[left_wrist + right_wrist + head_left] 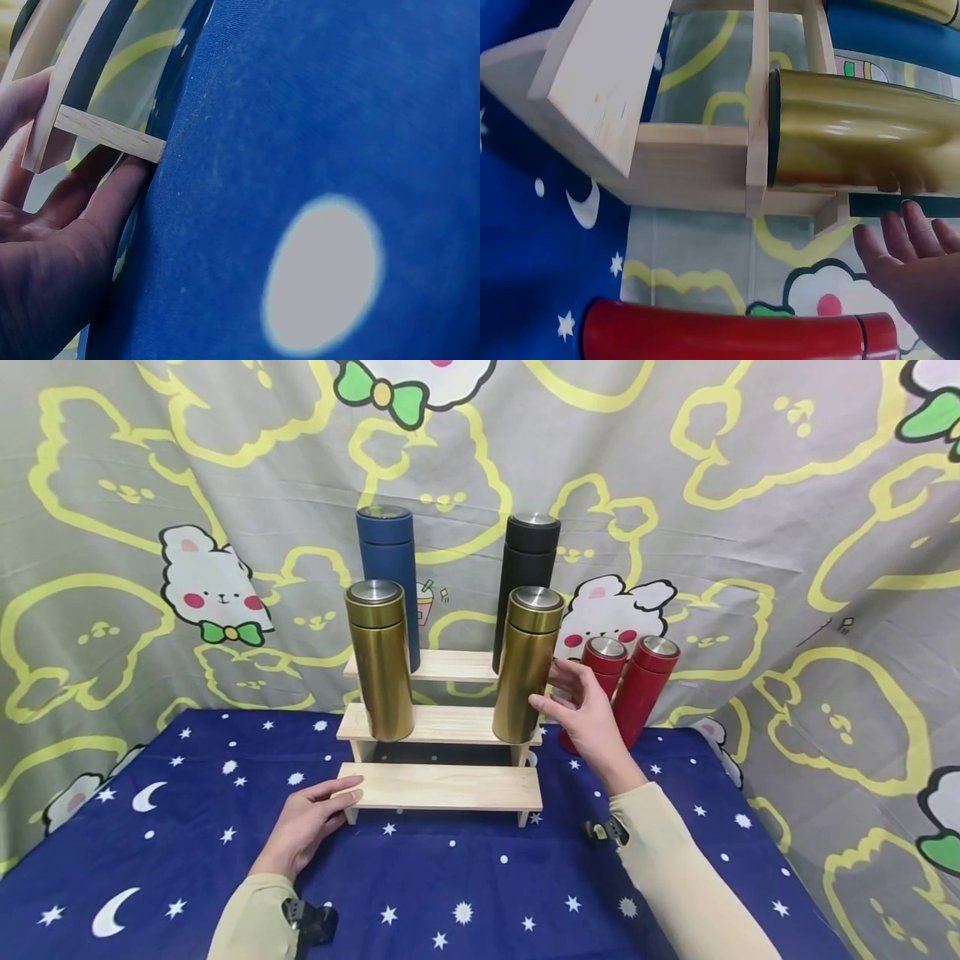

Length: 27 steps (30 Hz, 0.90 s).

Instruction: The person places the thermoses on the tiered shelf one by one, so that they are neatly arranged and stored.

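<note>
A three-step wooden stand stands on the cloth. My left hand grips the left end of its lowest step, with the thumb on the board and fingers around the end by the leg. My right hand is at the right side of a gold thermos bottle, fingers loosely bent; in the right wrist view the fingertips are right by the bottle's side, not wrapped round it. This bottle stands upright on the middle step, as does another gold thermos bottle on the left.
Upright on the top step are a blue thermos and a black thermos. Two red thermoses stand behind my right hand. A patterned curtain hangs behind the table with its starry blue cloth.
</note>
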### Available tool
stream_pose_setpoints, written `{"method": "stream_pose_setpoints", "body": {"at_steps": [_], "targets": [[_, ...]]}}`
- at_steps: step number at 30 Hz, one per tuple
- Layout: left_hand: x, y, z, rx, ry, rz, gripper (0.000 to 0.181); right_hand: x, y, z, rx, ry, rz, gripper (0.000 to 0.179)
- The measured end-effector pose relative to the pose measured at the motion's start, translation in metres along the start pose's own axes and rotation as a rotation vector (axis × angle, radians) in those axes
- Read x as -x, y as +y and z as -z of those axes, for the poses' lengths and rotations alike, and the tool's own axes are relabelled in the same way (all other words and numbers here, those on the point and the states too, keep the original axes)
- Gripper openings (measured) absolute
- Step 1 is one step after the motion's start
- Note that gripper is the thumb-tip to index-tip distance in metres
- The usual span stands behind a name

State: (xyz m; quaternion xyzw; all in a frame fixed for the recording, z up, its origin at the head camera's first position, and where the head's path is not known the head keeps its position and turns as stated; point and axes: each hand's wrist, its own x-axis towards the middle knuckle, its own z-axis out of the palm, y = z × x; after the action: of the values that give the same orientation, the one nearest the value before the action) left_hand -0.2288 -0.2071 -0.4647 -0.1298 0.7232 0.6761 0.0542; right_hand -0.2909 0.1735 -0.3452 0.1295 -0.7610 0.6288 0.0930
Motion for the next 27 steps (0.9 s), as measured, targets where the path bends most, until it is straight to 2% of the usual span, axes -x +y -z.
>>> {"method": "stream_pose_setpoints", "body": {"at_steps": [15,27], "targets": [[-0.001,-0.001,0.001,0.009,-0.008,-0.003,0.057,0.017,0.005,0.015,-0.042,0.012,0.032,0.061],[-0.002,-0.001,0.001,-0.007,-0.01,-0.005,0.058,0.027,0.008,0.028,0.007,0.019,0.027,0.061]]}}
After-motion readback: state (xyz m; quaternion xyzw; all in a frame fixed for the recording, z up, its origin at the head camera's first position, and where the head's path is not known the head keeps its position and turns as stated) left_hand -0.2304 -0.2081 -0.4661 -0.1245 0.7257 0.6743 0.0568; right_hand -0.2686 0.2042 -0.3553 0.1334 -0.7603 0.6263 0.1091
